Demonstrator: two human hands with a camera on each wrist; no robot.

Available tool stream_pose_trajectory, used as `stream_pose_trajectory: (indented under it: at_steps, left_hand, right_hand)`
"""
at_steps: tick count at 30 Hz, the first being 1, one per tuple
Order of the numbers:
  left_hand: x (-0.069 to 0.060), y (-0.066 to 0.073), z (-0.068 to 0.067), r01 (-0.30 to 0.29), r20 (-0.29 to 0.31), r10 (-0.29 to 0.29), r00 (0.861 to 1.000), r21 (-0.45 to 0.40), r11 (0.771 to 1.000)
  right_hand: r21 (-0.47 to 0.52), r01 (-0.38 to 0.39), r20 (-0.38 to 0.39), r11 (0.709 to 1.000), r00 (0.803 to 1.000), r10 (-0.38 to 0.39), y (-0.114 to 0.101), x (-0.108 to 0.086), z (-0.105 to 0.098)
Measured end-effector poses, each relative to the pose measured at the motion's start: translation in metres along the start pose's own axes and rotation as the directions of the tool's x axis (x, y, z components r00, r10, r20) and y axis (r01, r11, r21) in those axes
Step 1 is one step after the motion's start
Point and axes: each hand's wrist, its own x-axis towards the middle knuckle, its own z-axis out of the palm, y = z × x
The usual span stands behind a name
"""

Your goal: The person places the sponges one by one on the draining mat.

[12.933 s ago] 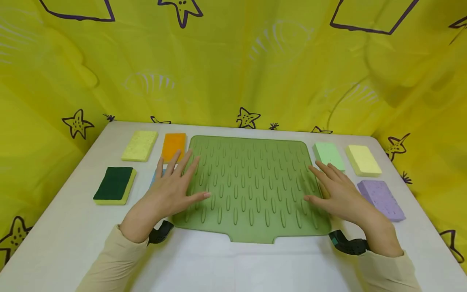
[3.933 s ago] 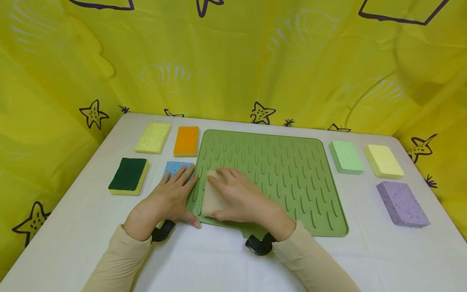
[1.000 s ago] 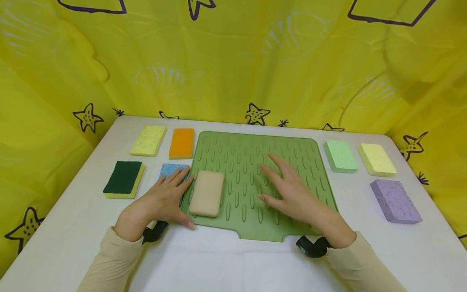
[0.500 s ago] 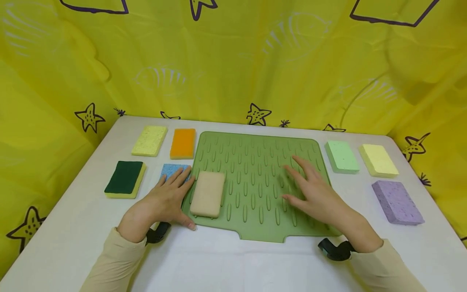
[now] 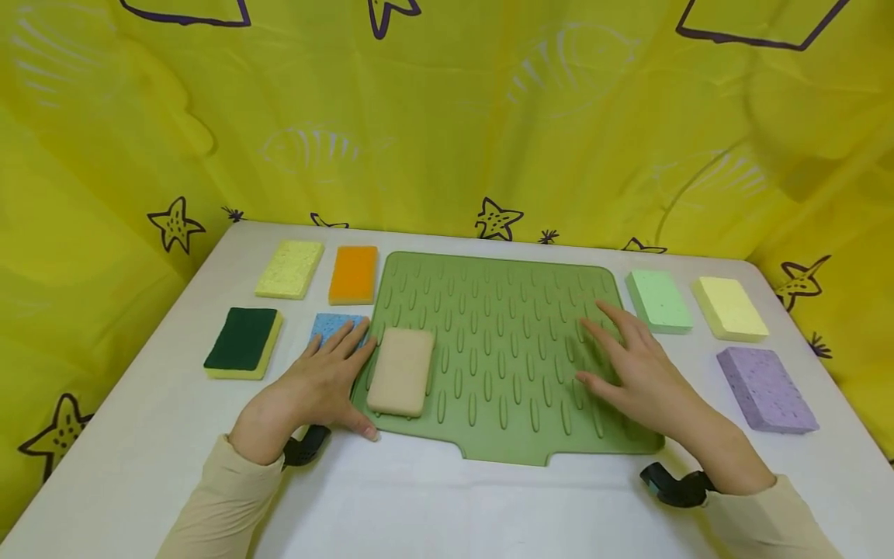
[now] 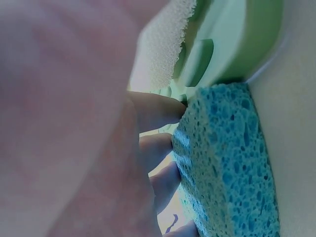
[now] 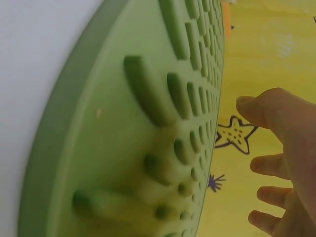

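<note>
My left hand (image 5: 310,396) lies spread at the left edge of the green ridged mat (image 5: 482,310). Its fingertips touch a blue sponge (image 5: 328,326), as the left wrist view shows up close; the hand covers much of that sponge. Just right of the fingers, a beige sponge (image 5: 401,371) lies flat on the mat's left part, touched by neither hand. Over the mat's right side hovers my right hand (image 5: 646,380), fingers apart and holding nothing; in the right wrist view a gap shows between its fingers (image 7: 271,167) and the ridges.
Left of the mat lie a pale yellow sponge (image 5: 289,269), an orange sponge (image 5: 353,275) and a dark green-topped scrub sponge (image 5: 243,343). To its right are mint (image 5: 659,301), cream (image 5: 730,309) and purple (image 5: 766,388) sponges. A yellow curtain (image 5: 447,116) hangs behind the white table (image 5: 447,512).
The beige sponge, absent from the mat at first, was later gripped there by my right hand, then let go. That hand has since moved right across the mat; my left hand stays put.
</note>
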Motion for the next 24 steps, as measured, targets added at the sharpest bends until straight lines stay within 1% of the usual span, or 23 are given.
stream_pose_trajectory:
  at_steps: [9,19,24]
  left_hand:
    - [0.001,0.001,0.0,0.006,0.01,-0.006,1.0,0.005,1.0]
    - [0.001,0.002,0.0,-0.001,0.001,0.001,1.0,0.016,1.0]
    - [0.001,0.001,0.0,0.0,0.0,0.0,1.0,0.019,1.0]
  right_hand:
    - [0.005,-0.027,-0.006,1.0,1.0,0.027,0.016,-0.011,-0.005]
    - [-0.013,-0.103,-0.019,0.995,0.994,0.103,0.039,-0.03,-0.011]
    - [-0.004,-0.14,-0.017,0.99,0.99,0.14,0.05,-0.038,-0.013]
